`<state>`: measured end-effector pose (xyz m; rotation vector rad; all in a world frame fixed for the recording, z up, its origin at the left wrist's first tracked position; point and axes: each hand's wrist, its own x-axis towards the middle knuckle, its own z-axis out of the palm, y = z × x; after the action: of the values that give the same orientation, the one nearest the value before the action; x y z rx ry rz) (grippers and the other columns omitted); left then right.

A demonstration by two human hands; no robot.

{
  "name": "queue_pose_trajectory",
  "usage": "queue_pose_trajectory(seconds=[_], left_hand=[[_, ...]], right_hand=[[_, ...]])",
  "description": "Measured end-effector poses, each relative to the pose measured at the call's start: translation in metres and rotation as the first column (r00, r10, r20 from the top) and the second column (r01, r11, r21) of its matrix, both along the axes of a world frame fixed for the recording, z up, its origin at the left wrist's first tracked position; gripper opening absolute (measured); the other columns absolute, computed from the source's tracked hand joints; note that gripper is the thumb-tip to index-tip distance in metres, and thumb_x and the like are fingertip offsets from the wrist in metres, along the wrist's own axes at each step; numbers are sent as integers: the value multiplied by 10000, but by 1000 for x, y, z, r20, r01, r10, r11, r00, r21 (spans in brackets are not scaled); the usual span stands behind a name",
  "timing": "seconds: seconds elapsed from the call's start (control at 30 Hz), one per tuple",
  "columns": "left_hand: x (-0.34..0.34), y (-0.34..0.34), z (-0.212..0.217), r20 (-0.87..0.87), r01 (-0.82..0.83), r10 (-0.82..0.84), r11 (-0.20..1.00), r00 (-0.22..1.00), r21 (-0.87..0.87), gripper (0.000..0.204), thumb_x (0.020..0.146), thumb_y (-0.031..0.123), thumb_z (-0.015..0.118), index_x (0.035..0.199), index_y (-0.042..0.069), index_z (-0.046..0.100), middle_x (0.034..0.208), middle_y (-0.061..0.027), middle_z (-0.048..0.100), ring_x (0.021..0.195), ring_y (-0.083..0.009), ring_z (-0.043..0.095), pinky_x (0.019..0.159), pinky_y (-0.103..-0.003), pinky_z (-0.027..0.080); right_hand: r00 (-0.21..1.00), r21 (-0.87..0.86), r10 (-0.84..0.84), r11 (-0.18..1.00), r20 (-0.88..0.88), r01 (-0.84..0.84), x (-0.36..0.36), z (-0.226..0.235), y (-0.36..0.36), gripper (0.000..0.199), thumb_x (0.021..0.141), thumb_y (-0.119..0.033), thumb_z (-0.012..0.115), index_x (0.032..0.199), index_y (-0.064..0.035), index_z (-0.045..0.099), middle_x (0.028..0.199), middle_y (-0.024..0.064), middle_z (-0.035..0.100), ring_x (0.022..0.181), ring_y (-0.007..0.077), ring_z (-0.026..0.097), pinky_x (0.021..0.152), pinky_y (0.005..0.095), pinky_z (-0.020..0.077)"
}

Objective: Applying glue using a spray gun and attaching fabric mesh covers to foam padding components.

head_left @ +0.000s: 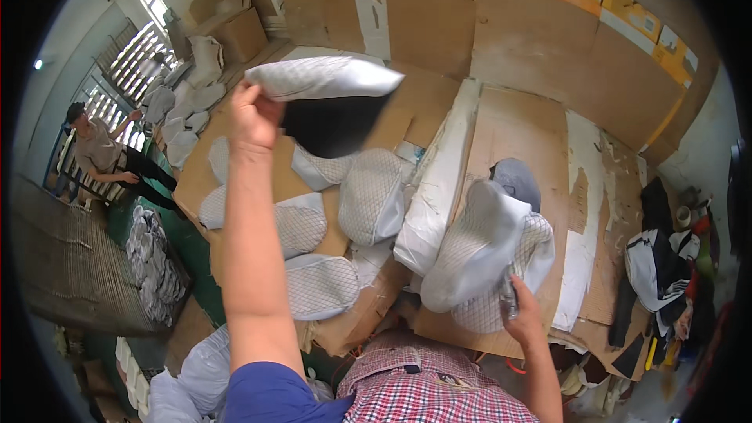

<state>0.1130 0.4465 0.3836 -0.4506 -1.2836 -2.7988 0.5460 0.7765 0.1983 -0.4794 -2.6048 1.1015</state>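
Head view: the left hand [252,113] grips a white quilted cover [323,78] raised above the worktable [517,121]; the right hand [523,315] clenches a small tool [510,298] beside stacked covers [486,254] at the table's near edge.

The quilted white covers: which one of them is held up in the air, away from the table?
The cover gripped by the left hand, raised above the cardboard-topped table, its black underside showing. The other loose covers lie flat on the table.

Your head camera looks steeply down from close above the counter [517,149], its fisheye bending the far edges.
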Motion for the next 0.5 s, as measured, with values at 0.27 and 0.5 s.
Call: queue_pose_trajectory(seconds=[0.27,0.5], left_hand=[[34,-9,-243,272,119,43,825,961,-552,214,917,251,492,1065,98,487,984,-27,524,910,-150,518,810,-316,443],[233,151,-300,-2,26,-261,103,965,-994,820,644,367,754,1315,42,414,1249,-164,501,1158,-338,461,985,-403,363]], right_hand=[[987,11,-125,992,101,125,-22,-4,25,516,735,-70,621,1232,-72,482,1068,230,585,971,391,580,816,413,474],[921,305,-379,869,-94,389,8,-15,103,503,777,-17,517,1275,-4,450,1169,230,552,1100,378,529,947,403,406]])
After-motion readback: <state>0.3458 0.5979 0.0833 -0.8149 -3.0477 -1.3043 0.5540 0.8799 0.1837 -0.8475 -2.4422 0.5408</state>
